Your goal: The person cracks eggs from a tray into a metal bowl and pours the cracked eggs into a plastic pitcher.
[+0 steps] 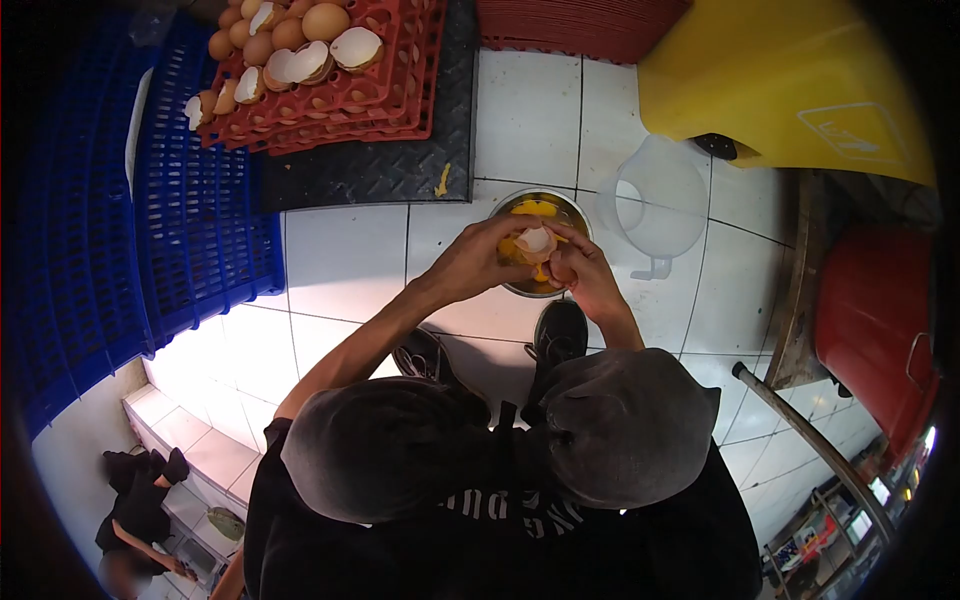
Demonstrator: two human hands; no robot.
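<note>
My left hand has its fingers wrapped round a cracked eggshell, its white inside facing up. My right hand closes on the same shell from the other side; a brown piece of shell shows by its fingertips. Both hands are above a round metal bowl on the tiled floor. Orange-yellow egg yolks and liquid egg lie in the bowl. Part of its near side is hidden by my hands.
Red egg trays with brown eggs and broken shells rest on a black ridged platform. A translucent plastic jug stands right of the bowl. Blue crates are at left, a yellow container at upper right. Another person is lower left.
</note>
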